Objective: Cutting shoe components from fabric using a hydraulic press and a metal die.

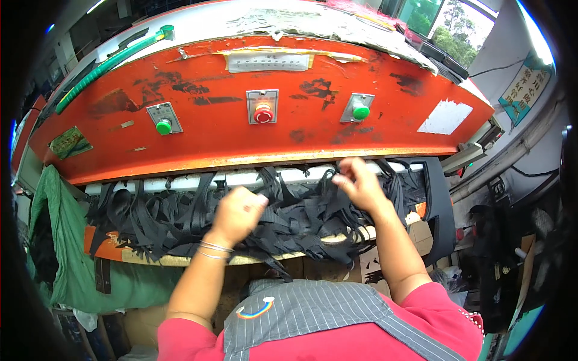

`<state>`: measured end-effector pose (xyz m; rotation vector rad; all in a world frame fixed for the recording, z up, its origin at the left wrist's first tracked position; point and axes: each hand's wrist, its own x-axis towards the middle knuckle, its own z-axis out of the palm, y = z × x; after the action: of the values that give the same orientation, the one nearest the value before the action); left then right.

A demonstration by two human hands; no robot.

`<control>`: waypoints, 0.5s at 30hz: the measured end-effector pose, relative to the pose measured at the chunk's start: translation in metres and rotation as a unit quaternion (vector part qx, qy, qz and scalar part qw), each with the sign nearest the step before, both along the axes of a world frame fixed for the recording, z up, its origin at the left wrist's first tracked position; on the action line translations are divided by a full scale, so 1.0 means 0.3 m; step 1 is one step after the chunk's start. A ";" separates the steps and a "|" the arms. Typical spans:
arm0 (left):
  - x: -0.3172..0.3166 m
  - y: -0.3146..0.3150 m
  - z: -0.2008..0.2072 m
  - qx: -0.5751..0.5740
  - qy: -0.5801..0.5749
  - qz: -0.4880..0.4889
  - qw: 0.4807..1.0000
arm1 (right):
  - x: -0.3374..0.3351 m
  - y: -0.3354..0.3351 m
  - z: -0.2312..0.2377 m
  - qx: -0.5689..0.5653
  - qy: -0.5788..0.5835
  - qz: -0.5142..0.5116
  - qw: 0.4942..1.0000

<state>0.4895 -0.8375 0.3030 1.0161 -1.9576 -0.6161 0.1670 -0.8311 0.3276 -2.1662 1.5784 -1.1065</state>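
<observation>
Many black fabric strips (174, 213) lie tangled and looped along the bed of a red-orange machine (205, 111). Over the middle of the heap, my left hand (236, 213) is closed with its fingers curled under; whatever it may hold is hidden. Farther to the right and nearer the machine, my right hand (361, 185) has its fingers bent inward beside a few upright black loops. Any strip within those fingers is too small to make out. A white strip (295, 175) runs behind the heap, beneath the machine's lower edge.
The machine front bears two green buttons (163, 126) and a red stop button (263, 114). Green cloth (63, 222) hangs at the left. A black padded end piece (441, 207) and a cardboard box (419, 239) are at the right. A green rod (108, 66) lies on top.
</observation>
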 end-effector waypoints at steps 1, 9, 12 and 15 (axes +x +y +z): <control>-0.053 0.067 -0.033 0.011 -0.004 -0.054 0.998 | 0.011 0.070 -0.003 0.055 0.014 0.019 0.998; -0.337 0.442 -0.139 -0.015 -0.296 -0.013 0.955 | -0.118 0.522 -0.133 0.234 0.290 0.044 0.927; -0.380 0.496 -0.159 -0.022 -0.300 0.050 0.952 | -0.144 0.591 -0.213 0.125 0.297 0.034 0.946; -0.445 0.519 -0.185 -0.043 -0.318 0.095 0.942 | -0.163 0.584 -0.287 0.101 0.311 -0.027 0.944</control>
<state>0.3561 -0.6817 0.2476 1.4530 -2.3626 -0.0830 0.1180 -0.6560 0.2415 -2.4704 1.8916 -0.2351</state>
